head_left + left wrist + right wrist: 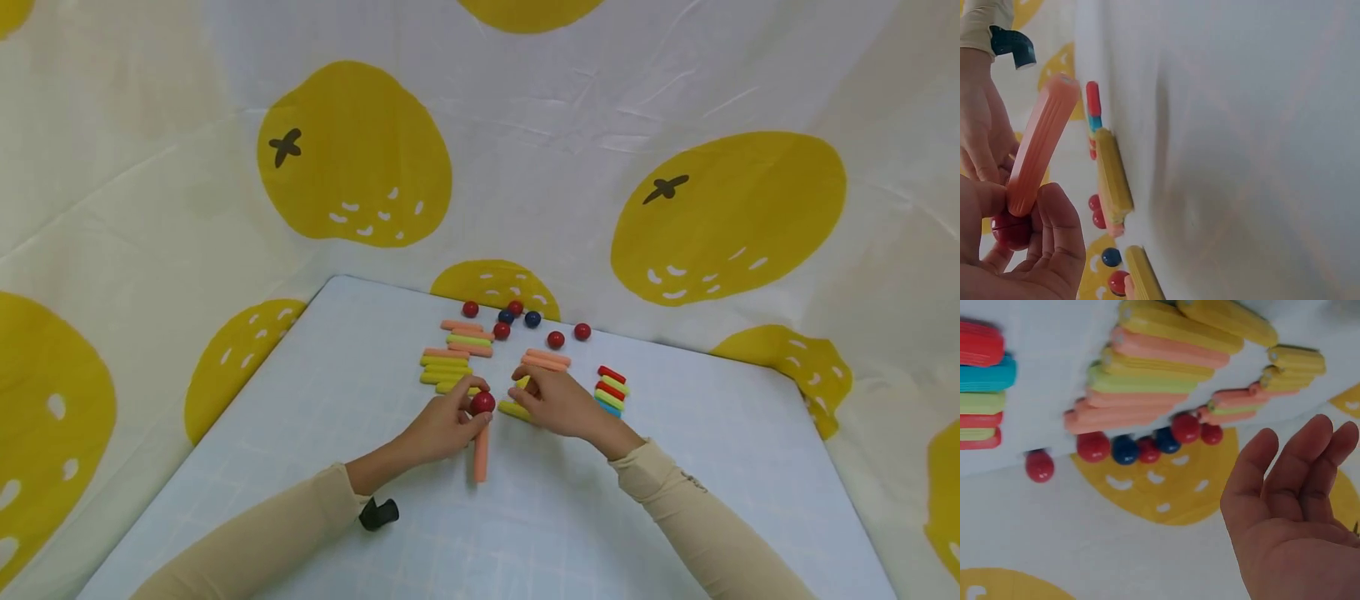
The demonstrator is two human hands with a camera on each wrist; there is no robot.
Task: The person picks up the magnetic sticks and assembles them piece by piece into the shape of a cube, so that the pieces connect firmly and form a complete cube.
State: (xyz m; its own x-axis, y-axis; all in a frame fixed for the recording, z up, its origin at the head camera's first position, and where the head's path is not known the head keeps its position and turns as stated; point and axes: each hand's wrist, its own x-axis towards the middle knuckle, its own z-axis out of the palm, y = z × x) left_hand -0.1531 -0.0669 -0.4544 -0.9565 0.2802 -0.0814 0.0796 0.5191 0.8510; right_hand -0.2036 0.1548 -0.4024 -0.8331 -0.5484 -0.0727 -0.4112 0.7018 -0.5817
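Observation:
My left hand (pixel 441 429) grips a red ball (pixel 482 403) between thumb and fingers. A peach-coloured ridged stick (pixel 1043 144) runs out from the ball, its end against it; in the head view the stick points toward me. To the right, my right hand (pixel 558 402) hovers by a yellow stick (pixel 514 410). In the right wrist view its fingers (pixel 1300 453) are loosely bent, with nothing between them.
Rows of yellow, green and peach sticks (pixel 446 367) lie beyond the hands. Several red and blue balls (pixel 532 319) stand along the table's far edge. A short colourful stack of sticks (pixel 612 390) lies right of the right hand. Fruit-patterned cloth (pixel 540 208) hangs behind.

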